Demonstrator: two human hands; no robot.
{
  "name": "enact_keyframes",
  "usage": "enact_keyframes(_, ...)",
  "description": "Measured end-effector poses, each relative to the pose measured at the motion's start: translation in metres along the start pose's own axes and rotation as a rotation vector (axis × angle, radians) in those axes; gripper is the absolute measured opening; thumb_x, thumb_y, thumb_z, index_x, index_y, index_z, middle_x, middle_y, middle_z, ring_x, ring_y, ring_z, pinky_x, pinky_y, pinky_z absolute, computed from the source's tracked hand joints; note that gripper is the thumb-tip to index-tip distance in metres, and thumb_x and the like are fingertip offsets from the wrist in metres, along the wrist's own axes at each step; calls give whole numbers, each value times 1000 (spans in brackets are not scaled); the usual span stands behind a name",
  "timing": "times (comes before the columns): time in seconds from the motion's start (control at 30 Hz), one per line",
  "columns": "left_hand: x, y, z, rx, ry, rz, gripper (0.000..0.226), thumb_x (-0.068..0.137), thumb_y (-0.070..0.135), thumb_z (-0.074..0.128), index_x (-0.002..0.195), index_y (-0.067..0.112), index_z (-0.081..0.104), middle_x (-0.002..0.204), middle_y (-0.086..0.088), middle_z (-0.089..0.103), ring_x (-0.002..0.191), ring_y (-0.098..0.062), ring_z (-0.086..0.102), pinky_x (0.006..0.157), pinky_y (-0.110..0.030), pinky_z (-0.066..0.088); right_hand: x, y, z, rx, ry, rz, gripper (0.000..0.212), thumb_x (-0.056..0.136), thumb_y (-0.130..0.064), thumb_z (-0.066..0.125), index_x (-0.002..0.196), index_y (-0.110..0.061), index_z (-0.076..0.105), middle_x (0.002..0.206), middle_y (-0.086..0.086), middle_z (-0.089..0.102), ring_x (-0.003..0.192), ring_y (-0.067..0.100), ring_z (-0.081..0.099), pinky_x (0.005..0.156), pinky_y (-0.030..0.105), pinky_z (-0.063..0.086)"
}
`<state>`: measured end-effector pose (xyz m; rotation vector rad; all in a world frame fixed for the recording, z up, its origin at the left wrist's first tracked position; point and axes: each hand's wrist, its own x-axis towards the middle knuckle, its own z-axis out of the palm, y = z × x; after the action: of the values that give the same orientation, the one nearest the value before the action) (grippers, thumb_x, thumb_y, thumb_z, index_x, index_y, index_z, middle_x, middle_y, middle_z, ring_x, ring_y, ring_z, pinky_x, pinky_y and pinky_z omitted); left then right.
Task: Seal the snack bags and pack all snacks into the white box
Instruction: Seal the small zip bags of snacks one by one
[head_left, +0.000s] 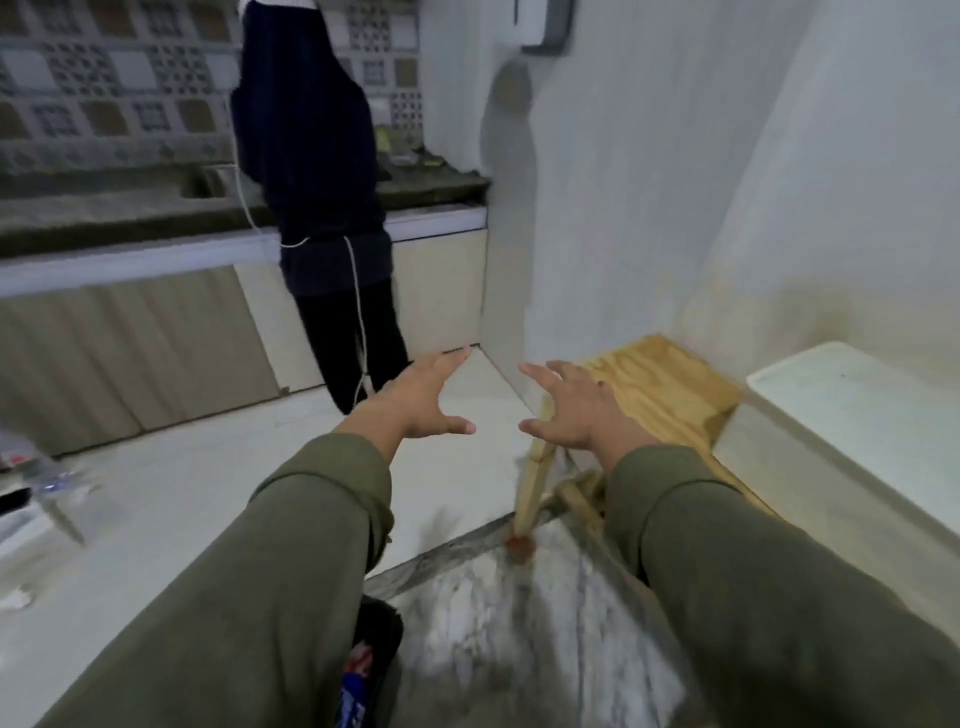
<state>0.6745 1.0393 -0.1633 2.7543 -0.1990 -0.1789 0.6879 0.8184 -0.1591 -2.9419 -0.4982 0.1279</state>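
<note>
Olive-green sleeves reach forward; the left hand (423, 400) and right hand (574, 410) hang in mid-air with fingers spread wide, holding nothing. Below them are a pale floor and a wooden tabletop (670, 384), with a white box (852, 410) just beside it at right. No snack bags are clearly visible, only a blurred packet (358, 680) near the left sleeve. Sealing looks unstarted; next, locate the bags.

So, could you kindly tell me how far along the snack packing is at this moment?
Nothing looks done: no sealed bag shows anywhere. In hand, literally nothing; the left hand and right hand reach forward, open and empty, over the pale floor. The white rectangular box sits on the light wooden table, contents unseen. Sealing and packing remain.
</note>
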Motion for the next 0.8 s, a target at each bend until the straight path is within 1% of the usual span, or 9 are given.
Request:
enact_keyframes(0.2, 2, 79, 26, 40, -68, 200, 108, 70, 53, 74, 148, 42, 0, 160, 0, 3, 148, -20, 5, 118, -48, 19, -92, 57, -20, 1, 57, 212, 78, 85, -52, 55, 147, -40, 11, 158, 2, 14, 145, 27, 14, 112, 55, 21)
enact_keyframes(0.33, 8, 151, 38, 92, -105, 361, 117, 62, 61, 76, 148, 40, -1, 160, -1, 5, 148, -21, 6, 118, -47, 19, -157, 101, -38, 20, 117, 371, 77, 85, -53, 55, 147, -40, 11, 158, 2, 14, 145, 25, 15, 114, 53, 21)
enact_keyframes(0.43, 5, 216, 48, 93, -126, 472, 112, 68, 55, 75, 149, 37, 0, 160, -2, 3, 148, -21, 4, 119, -43, 15, -210, 136, -52, 10, 176, 484, 76, 86, -53, 55, 147, -40, 12, 157, 2, 16, 144, 24, 15, 112, 51, 21)
enact_keyframes(0.53, -13, 296, 68, 77, -158, 614, 110, 70, 49, 76, 149, 37, 1, 160, -1, 2, 148, -22, 6, 118, -42, 17, -279, 180, -62, 37, 223, 611, 76, 85, -50, 56, 147, -40, 13, 156, 4, 17, 144, 24, 16, 113, 50, 20)
enact_keyframes(0.63, -29, 371, 101, 71, -190, 725, 109, 71, 51, 76, 149, 41, 0, 161, 0, 1, 148, -20, 5, 118, -42, 17, -348, 221, -64, 31, 229, 724, 76, 85, -50, 57, 147, -41, 13, 156, 3, 17, 144, 24, 16, 112, 49, 20)
enact_keyframes(0.8, -60, 488, 159, 88, -250, 887, 111, 69, 54, 76, 149, 40, 0, 161, -4, 3, 148, -20, 3, 118, -45, 18, -461, 286, -68, 4, 222, 885, 75, 86, -51, 56, 147, -40, 14, 156, 4, 18, 143, 26, 18, 112, 51, 22)
